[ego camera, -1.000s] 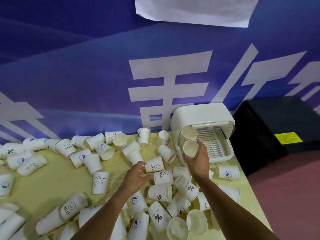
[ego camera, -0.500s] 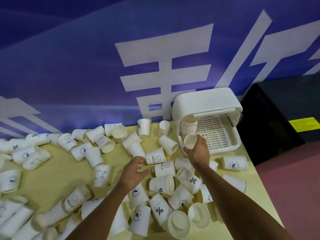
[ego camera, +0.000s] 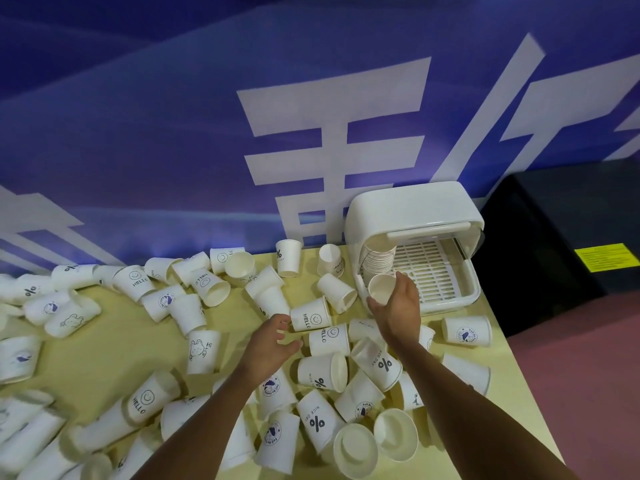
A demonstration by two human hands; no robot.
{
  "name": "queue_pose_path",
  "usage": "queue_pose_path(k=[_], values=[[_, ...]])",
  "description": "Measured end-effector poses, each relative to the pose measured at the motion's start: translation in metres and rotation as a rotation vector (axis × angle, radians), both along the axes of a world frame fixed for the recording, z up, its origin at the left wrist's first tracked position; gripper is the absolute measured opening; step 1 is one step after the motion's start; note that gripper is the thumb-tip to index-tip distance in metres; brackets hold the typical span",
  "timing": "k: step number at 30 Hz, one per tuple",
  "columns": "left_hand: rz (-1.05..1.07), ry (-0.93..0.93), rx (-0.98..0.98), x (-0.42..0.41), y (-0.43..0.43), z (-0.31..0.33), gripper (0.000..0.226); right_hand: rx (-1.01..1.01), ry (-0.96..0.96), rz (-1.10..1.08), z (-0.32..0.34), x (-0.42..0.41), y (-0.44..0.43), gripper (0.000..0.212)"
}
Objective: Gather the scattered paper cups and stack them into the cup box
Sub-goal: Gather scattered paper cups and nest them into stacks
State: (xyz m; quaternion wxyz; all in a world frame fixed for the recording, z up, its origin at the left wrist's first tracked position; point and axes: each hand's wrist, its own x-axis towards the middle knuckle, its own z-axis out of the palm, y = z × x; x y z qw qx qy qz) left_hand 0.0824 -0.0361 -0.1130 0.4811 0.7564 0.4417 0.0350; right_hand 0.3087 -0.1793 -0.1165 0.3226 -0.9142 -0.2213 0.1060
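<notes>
Several white paper cups lie scattered over the yellow table [ego camera: 97, 355]. The white cup box [ego camera: 412, 213] stands at the back right with its lid up, and a stack of nested cups [ego camera: 380, 258] sits in its left side on the slotted tray. My right hand [ego camera: 398, 306] grips one paper cup [ego camera: 382, 288], mouth toward me, just in front of that stack. My left hand [ego camera: 272, 344] hovers with fingers spread loosely beside a lying "HELLO" cup [ego camera: 310, 314], holding nothing.
A blue banner wall with large white characters backs the table. A black cabinet [ego camera: 561, 244] with a yellow label stands right of the box. The table's right edge drops to a reddish floor [ego camera: 581, 393]. Printed cups crowd the space between my forearms.
My right hand has kept its cup at the box opening near the stack. My left hand let its fingers spread and stayed by the "HELLO" cup. The view tilted down slightly.
</notes>
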Motion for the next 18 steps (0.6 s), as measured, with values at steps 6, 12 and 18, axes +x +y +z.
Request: queue_pose_path(k=[6,12,18], values=[[0.046,-0.017,0.007,-0.013,0.010,0.014,0.052,0.111,-0.067,0.153,0.019,-0.037,0.010,0.067],[0.127,-0.003,0.061,-0.059,0.034,0.028,0.056,0.009,-0.031,0.392,0.033,-0.082,0.052,0.066],[0.301,0.031,0.087,-0.147,0.064,0.030,0.053,-0.078,0.004,0.587,0.044,-0.150,0.113,0.066]])
